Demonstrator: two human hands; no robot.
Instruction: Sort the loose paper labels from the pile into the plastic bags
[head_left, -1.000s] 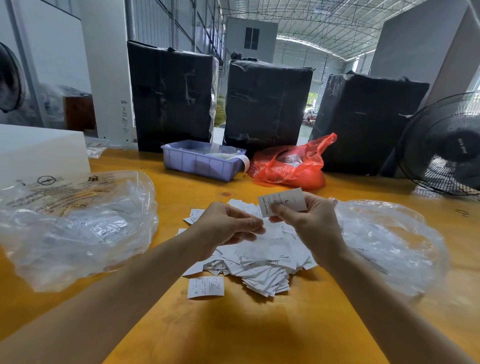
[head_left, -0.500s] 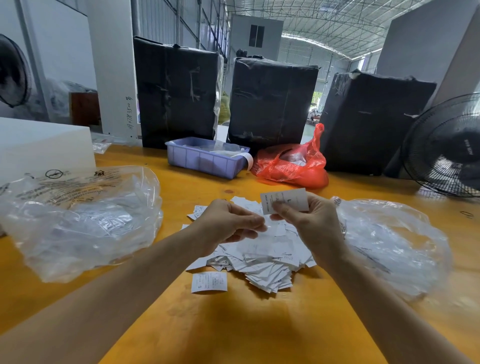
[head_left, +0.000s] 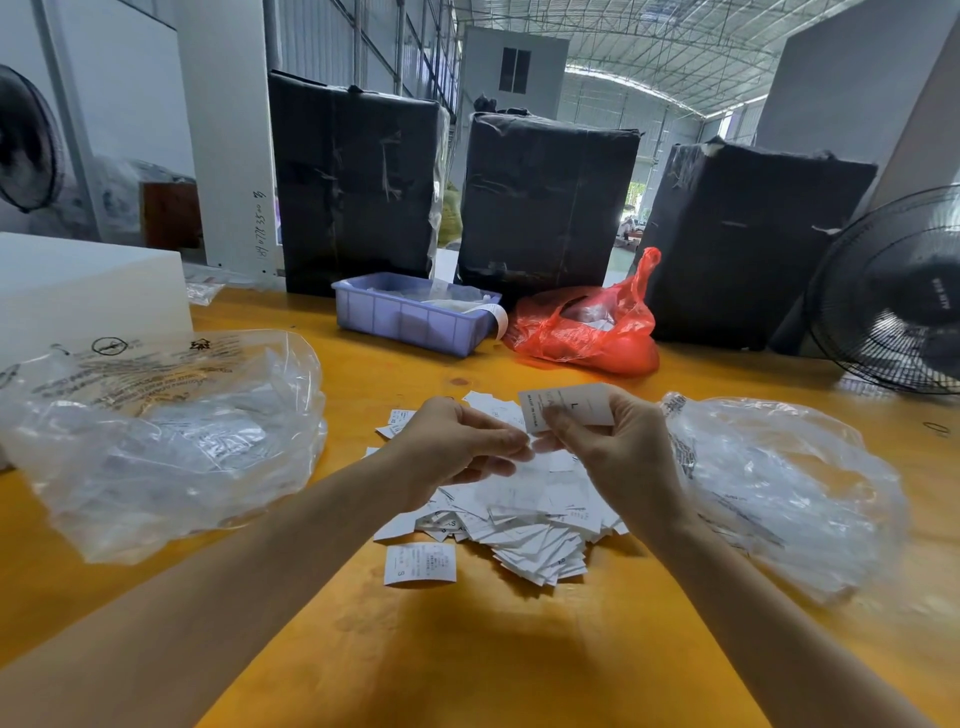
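Label, white paper, marked "L": pinched betw. thumb and fingers of right hand, held up above pile, just right of left hand.
Left hand: fingers curled, tips at lower edge of held label; whether gripping anything, cannot tell.
Pile of labels: loose white slips, heaped mid-counter under both hands, betw. the two clear bags.
Single label marked "S": flat on counter, just in front of pile, apart from it.
Clear bag, left: crumpled, printed text on top, lying left of pile; some slips visible inside.
Clear bag, right: crumpled, lying right of pile, touching right wrist area.
Counter: orange-yellow wood.
Blue bin: far side of counter, white strip hanging over its right end.
Red bag: just right of blue bin.
Black-wrapped bundles: three, upright, behind counter.
Fan: far right edge.
White block: far left, behind left bag.
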